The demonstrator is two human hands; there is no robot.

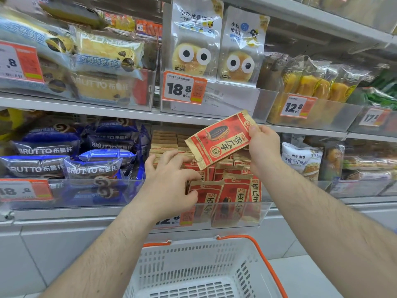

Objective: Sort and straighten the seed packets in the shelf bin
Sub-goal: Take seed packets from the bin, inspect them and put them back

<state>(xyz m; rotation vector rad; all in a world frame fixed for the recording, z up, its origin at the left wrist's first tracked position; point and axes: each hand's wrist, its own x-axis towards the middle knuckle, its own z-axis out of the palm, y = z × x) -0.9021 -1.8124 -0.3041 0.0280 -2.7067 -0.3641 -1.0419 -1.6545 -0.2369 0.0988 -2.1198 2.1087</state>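
- Shop shelving fills the view, seen from a head camera looking forward and down at two bare forearms.
- Right hand (263,145) pinches one red and tan sunflower seed packet (219,139) by its top right end, holding it tilted in the air above the bin.
- Left hand (169,179) reaches into the clear shelf bin (265,208), thumb and fingers curled round the top of a front upright packet (205,197), the other fingers spread over the rows (234,168) behind.
- Seed packets stand in rows in this bin on the lower shelf; the front ones lean unevenly, and flat tan packet tops show at the back.
- Blue Brutto cake bags (71,153) fill the bin just to the left; a white walnut bread bag (303,160) sits to the right.
- White plastic basket (193,272) with orange handles hangs below the shelf, directly under the hands.
- Risk, as a judgement: the raised packet is held only by one end, so a loose pinch could drop it into the basket or onto the floor.
- Pushing it into the crowded rows could tip the leaning front packets forward over the low bin wall, or crease the paper packet.
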